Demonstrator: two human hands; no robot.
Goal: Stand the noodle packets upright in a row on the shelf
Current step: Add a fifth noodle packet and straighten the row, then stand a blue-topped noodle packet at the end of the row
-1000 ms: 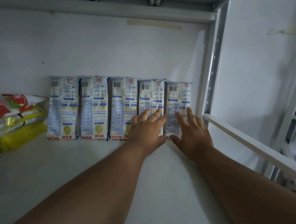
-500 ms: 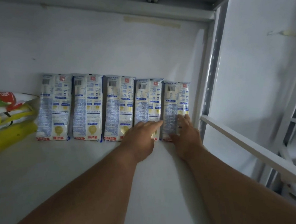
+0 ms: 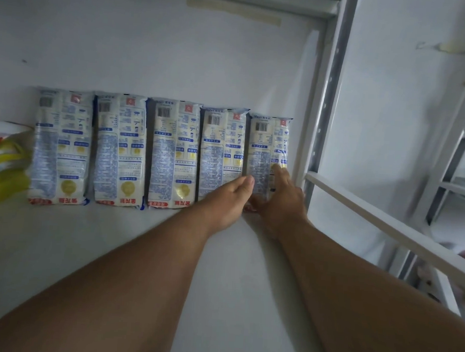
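Five noodle packets (image 3: 173, 153) stand upright in a row against the shelf's (image 3: 112, 250) back wall. My left hand (image 3: 230, 200) and right hand (image 3: 281, 198), fingers straight, press the rightmost packet (image 3: 268, 148); I judge only this squaring-up remains.

A white shelf (image 3: 112, 250) carries five noodle packets (image 3: 175, 153) standing upright in a row against its back wall. Left of the row lie yellow and red bags (image 3: 3, 167).
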